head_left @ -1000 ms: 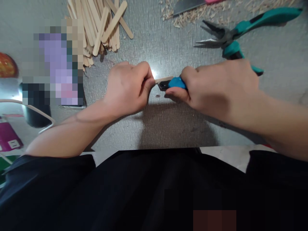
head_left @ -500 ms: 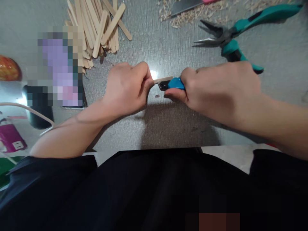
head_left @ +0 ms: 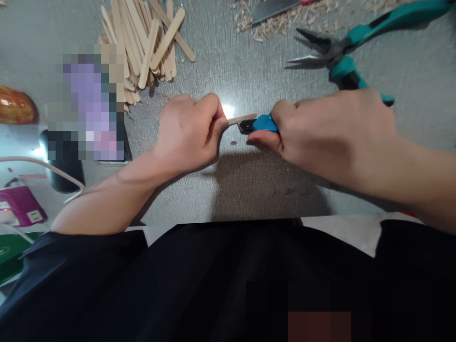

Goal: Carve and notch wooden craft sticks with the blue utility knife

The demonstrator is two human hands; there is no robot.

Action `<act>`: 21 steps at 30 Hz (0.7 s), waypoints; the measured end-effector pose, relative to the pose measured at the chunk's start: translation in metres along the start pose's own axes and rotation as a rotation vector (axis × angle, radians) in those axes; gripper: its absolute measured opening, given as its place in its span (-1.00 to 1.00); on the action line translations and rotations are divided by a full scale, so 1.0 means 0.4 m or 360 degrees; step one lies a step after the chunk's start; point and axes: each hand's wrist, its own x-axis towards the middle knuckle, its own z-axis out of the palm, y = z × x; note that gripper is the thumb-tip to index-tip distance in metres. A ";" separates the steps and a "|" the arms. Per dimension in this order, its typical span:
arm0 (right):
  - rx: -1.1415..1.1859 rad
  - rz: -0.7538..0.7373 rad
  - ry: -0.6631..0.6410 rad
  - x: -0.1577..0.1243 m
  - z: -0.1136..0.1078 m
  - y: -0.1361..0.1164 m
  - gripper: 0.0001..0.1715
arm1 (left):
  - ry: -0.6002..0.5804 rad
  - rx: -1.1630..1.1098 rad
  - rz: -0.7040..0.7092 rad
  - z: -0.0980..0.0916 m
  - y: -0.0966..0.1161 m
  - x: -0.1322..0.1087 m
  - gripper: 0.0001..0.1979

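Pinched in my left hand (head_left: 194,130) is a thin wooden craft stick (head_left: 244,118), its free end pointing right just above the table. My right hand (head_left: 327,133) is closed around a blue and black utility knife (head_left: 265,123). The knife's dark tip lies against or just in front of the stick's near edge; whether the blade touches the wood I cannot tell. My left fingers hide the other end of the stick. A small dark chip (head_left: 233,142) rests on the table below the knife tip.
A heap of craft sticks (head_left: 144,47) lies at the back left beside a blurred phone (head_left: 124,147). Teal-handled pliers (head_left: 342,50) lie open beyond my right hand. Wood shavings (head_left: 263,33) surround a metal blade (head_left: 272,10). Farther left are a black mouse-like object (head_left: 66,173) and a purple adapter (head_left: 26,206).
My right hand has drawn the utility knife slightly to the right along the stick. My left hand keeps its pinch almost in place, and the view has shifted a little.
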 end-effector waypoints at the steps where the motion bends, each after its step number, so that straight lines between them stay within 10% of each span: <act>1: -0.0005 -0.0007 0.0036 0.000 0.004 0.001 0.05 | 0.0014 -0.0044 -0.0026 0.002 -0.004 -0.001 -0.66; 12: 0.0251 -0.0041 0.0330 0.032 0.055 0.047 -0.04 | 0.0167 -0.0416 -0.0236 -0.007 0.018 0.003 -0.63; 21: 0.1618 -0.0130 0.0904 0.042 0.067 -0.009 -0.57 | 0.0018 -0.0918 -0.0135 0.019 0.079 -0.002 -0.47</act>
